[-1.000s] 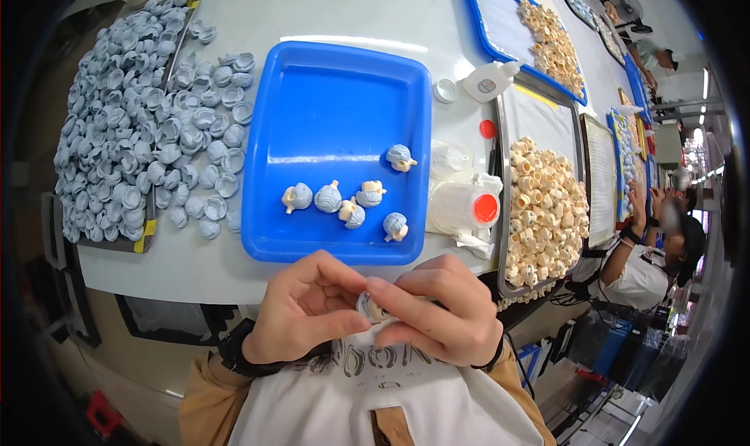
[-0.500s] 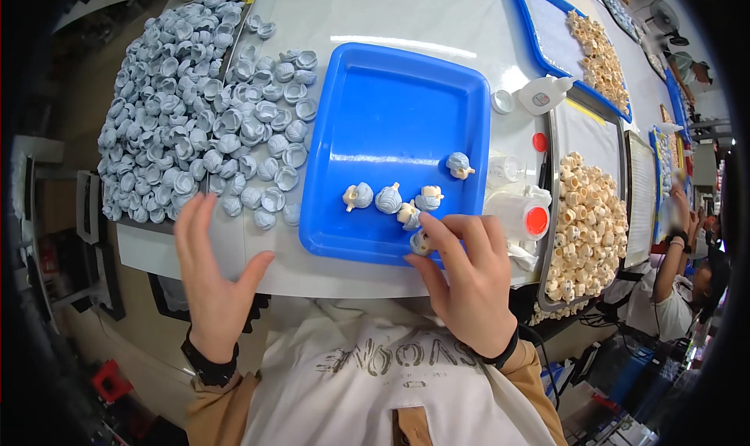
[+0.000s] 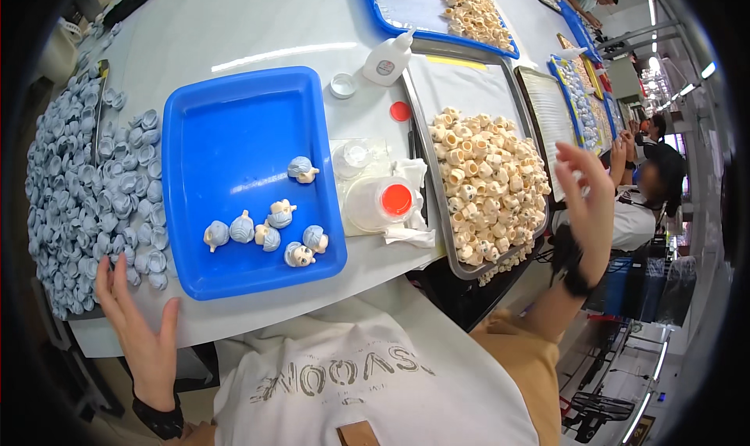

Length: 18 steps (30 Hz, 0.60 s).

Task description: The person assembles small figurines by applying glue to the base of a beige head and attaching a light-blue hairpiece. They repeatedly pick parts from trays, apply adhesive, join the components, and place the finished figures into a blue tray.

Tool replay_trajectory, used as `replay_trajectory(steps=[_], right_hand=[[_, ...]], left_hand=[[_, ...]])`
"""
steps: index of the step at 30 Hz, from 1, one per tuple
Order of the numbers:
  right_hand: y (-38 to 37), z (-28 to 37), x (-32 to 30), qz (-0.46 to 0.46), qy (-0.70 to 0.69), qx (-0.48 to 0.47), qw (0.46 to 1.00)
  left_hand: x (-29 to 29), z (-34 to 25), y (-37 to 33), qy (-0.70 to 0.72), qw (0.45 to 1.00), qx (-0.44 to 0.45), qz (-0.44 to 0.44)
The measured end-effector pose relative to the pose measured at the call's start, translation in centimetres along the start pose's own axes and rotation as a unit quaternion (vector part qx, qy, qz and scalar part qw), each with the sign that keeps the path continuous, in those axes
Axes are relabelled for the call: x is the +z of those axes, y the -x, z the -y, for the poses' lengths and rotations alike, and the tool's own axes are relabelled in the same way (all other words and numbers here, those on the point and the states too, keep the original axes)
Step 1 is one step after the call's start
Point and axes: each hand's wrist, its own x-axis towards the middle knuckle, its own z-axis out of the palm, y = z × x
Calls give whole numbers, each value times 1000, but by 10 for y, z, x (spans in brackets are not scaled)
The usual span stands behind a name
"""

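Observation:
My left hand (image 3: 147,337) is open, thumb apart from the fingers, with its fingertips at the near edge of a heap of pale blue hollow hair pieces (image 3: 86,204). My right hand (image 3: 586,200) is raised to the right of a metal tray (image 3: 461,268) of cream doll-head pieces (image 3: 488,184). Its fingers are spread and bent, and nothing shows in them. Several small doll heads with blue hair lie in the near half of a blue plastic tray (image 3: 234,118). One, a doll head (image 3: 299,254), lies near the tray's right front corner.
Between the trays stand a white squeeze bottle (image 3: 387,59), a clear tub with a red top (image 3: 376,204), a small clear cup (image 3: 351,157) and crumpled tissue (image 3: 410,235). Another blue-rimmed tray (image 3: 469,16) of cream pieces is farther back. A co-worker (image 3: 641,204) sits at the right.
My right hand has let go of a doll head in the blue tray and swung far right past the cream pieces. The view has turned right; my left hand stays open by the hair pieces.

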Motion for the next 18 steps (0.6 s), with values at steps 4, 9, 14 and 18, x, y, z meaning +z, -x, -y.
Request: replay_trajectory(steps=[4,9,14,18], right_hand=[[-61,-97,19,189,-67,29,979],[-109,-95,50,400,19,168,901],[-127,-115,64,403,-30,134,905],[-123,-110,44,252,57,7,966]], left_hand=[[0,-4,-11,15,999,7,34],[3,9,-15,-19,998,56,-7],[9,15,-13,-61,994,95,-7],[7,20,-16,-8,997,70,37]])
